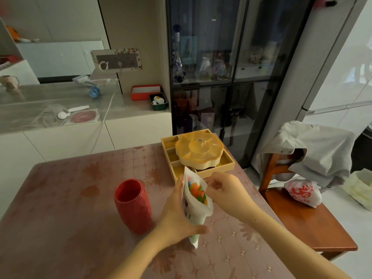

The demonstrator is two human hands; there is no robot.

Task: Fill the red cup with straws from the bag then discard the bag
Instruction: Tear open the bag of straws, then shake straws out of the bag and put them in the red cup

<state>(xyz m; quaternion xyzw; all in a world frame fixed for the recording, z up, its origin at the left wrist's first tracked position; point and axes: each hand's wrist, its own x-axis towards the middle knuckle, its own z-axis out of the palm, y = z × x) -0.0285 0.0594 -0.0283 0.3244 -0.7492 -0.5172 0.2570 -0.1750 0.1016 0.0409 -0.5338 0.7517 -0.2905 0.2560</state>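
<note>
The red cup (133, 205) stands upright and looks empty on the table (60, 208), left of centre. Just right of it, my left hand (177, 216) grips a white plastic bag (198, 208) around its body and holds it upright above the table. The bag's mouth is open and the coloured ends of many straws (196, 190) show inside. My right hand (223, 190) pinches the bag's upper right edge at the opening.
A yellow compartment tray with a lidded flower-shaped box (198, 151) sits at the table's far edge, close behind the bag. A wooden chair (306, 218) on the right carries a grey garment and a red-and-white bag (303, 193). A counter runs along the left back.
</note>
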